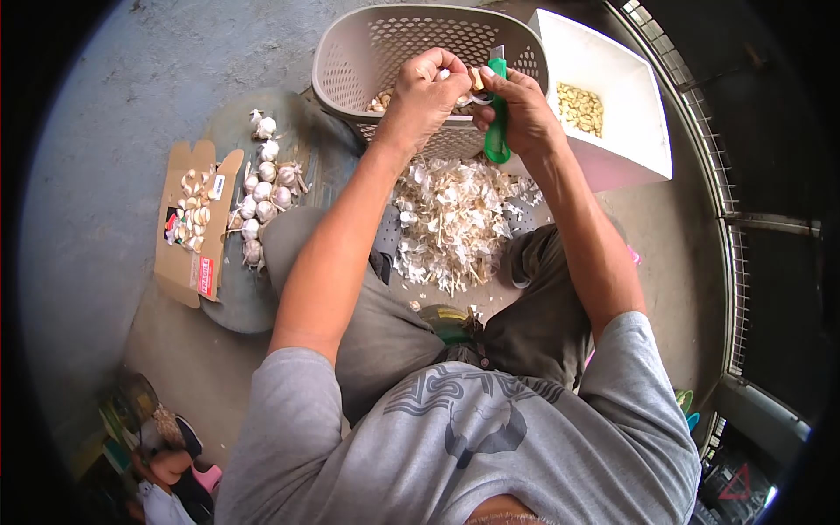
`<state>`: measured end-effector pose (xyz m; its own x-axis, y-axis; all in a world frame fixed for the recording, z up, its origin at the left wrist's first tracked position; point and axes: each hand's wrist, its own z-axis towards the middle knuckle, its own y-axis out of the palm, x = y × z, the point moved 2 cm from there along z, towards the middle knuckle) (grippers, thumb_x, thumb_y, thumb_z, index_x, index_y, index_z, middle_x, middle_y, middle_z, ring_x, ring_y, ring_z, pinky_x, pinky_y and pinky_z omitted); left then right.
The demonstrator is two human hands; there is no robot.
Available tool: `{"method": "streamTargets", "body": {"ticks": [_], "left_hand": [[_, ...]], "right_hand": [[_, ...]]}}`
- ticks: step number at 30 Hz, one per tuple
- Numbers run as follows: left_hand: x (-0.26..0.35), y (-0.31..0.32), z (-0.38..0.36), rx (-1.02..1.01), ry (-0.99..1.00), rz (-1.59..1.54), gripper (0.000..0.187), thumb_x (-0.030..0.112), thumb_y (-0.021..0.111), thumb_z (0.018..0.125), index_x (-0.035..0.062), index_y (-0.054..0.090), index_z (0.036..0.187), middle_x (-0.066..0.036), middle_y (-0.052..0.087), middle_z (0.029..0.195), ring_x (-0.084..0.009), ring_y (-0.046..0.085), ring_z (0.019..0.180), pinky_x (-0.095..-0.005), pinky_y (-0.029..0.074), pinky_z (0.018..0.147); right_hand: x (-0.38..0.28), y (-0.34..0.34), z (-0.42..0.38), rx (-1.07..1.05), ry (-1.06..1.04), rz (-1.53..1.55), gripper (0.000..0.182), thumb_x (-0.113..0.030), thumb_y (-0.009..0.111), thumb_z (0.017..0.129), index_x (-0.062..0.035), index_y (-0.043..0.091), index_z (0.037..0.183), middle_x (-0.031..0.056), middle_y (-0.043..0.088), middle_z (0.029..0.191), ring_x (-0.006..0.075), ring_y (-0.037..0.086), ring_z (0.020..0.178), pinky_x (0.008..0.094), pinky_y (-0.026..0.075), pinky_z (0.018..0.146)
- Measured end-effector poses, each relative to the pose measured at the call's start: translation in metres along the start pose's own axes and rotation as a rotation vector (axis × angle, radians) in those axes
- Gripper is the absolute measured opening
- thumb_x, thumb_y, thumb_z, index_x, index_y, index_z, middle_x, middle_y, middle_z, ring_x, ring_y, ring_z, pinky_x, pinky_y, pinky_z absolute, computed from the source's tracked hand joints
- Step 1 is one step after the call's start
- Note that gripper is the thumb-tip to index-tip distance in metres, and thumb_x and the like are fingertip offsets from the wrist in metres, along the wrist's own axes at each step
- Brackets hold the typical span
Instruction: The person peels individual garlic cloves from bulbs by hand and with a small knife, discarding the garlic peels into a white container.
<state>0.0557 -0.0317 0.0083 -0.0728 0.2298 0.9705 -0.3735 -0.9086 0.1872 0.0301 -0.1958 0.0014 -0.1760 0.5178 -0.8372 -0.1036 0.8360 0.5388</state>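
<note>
Floor below grip; left hand pinches garlic; right hand holds cutter. Exposed blade, slipping, could cut left hand.

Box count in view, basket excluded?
2: a cardboard box at left, beside the garlic bulbs; a white box right of the basket. More may be hidden at the dim edges.

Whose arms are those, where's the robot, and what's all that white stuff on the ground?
There's no robot here! One person wears a camera on their head, so this single picture looks down past their shirt. Their right hand holds a green cutter; their left hand pinches something small and whitish. The white stuff is a heap of papery garlic skins. Whole garlic bulbs lie left of it, beside opened cardboard. Behind the hands are a basket and a white box.
</note>
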Motion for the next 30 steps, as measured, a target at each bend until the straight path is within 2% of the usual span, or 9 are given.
{"method": "streamTargets", "body": {"ticks": [3,9,11,13,14,17,18,22,30], "left_hand": [[0.004,-0.001,-0.003,-0.007,-0.022,-0.05,0.004,0.007,0.064,0.092,0.0058,0.064,0.096,-0.002,0.068,0.086,-0.0027,0.057,0.07,-0.018,0.043,0.056],[-0.004,-0.004,-0.002,0.047,-0.026,0.014,0.005,0.003,0.066,0.089,0.0024,0.064,0.094,-0.005,0.071,0.088,-0.0064,0.063,0.076,-0.0197,0.049,0.067],[-0.003,-0.005,0.001,0.077,-0.032,-0.007,0.006,0.002,0.067,0.089,0.0017,0.064,0.095,-0.005,0.071,0.087,-0.007,0.064,0.076,-0.0201,0.05,0.068],[-0.009,-0.007,0.002,0.105,-0.012,-0.068,0.007,0.002,0.067,0.089,0.0014,0.064,0.095,-0.005,0.07,0.085,-0.0072,0.064,0.075,-0.0203,0.05,0.068],[-0.013,-0.01,0.003,0.071,-0.005,-0.066,0.009,0.002,0.067,0.088,0.0025,0.063,0.096,-0.004,0.069,0.082,-0.0053,0.061,0.07,-0.0193,0.047,0.06],[0.0,-0.007,-0.002,0.054,-0.054,-0.109,0.013,0.004,0.069,0.086,0.0044,0.061,0.096,-0.002,0.068,0.079,-0.0031,0.056,0.063,-0.019,0.041,0.051],[0.002,-0.007,-0.003,0.064,-0.066,-0.09,0.016,0.006,0.07,0.084,0.0061,0.06,0.095,-0.001,0.067,0.078,-0.0017,0.052,0.058,-0.0186,0.036,0.046],[0.003,-0.006,-0.002,0.073,-0.08,-0.138,0.017,0.008,0.071,0.083,0.007,0.06,0.096,-0.001,0.066,0.077,-0.0026,0.052,0.056,-0.0184,0.036,0.046],[-0.005,-0.011,-0.002,0.032,-0.177,-0.171,0.019,0.007,0.07,0.083,0.0052,0.059,0.097,-0.001,0.066,0.076,-0.0043,0.055,0.058,-0.0206,0.04,0.048]], "right_hand": [[0.003,-0.001,0.002,-0.038,0.051,0.07,0.019,-0.02,0.068,0.1,-0.0019,0.067,0.102,0.0055,0.066,0.084,0.0121,0.058,0.054,0.0294,0.05,0.049],[-0.002,0.016,-0.001,0.137,-0.154,-0.361,0.024,-0.025,0.067,0.101,-0.0013,0.065,0.101,0.0032,0.064,0.079,0.0092,0.057,0.053,0.0257,0.047,0.044],[-0.003,0.011,0.003,0.064,-0.298,-0.598,0.025,-0.027,0.067,0.102,-0.0015,0.065,0.101,0.0027,0.065,0.077,0.0076,0.057,0.054,0.025,0.047,0.045],[-0.015,0.019,-0.001,0.036,-0.207,-0.641,0.026,-0.026,0.068,0.101,-0.0008,0.067,0.104,0.0025,0.066,0.078,0.007,0.058,0.056,0.0246,0.047,0.046],[-0.015,0.019,-0.003,0.029,-0.183,-0.646,0.026,-0.027,0.068,0.101,-0.0006,0.068,0.104,0.0028,0.067,0.079,0.0071,0.058,0.056,0.0245,0.047,0.046],[-0.014,0.007,0.0,0.022,-0.151,-0.627,0.028,-0.026,0.067,0.101,0.0015,0.069,0.105,0.0044,0.068,0.079,0.0077,0.059,0.056,0.0248,0.048,0.046],[-0.015,0.006,0.001,0.02,-0.155,-0.615,0.027,-0.025,0.067,0.101,0.002,0.069,0.104,0.0048,0.068,0.079,0.0081,0.06,0.055,0.0251,0.048,0.045],[-0.014,0.006,0.001,0.041,-0.18,-0.536,0.027,-0.023,0.065,0.101,0.0041,0.068,0.105,0.0081,0.069,0.082,0.0107,0.062,0.054,0.0257,0.05,0.044],[-0.015,0.015,-0.001,0.126,-0.178,-0.615,0.025,-0.02,0.063,0.102,0.0037,0.067,0.096,0.0075,0.067,0.075,0.0108,0.061,0.052,0.0271,0.049,0.043]]}}
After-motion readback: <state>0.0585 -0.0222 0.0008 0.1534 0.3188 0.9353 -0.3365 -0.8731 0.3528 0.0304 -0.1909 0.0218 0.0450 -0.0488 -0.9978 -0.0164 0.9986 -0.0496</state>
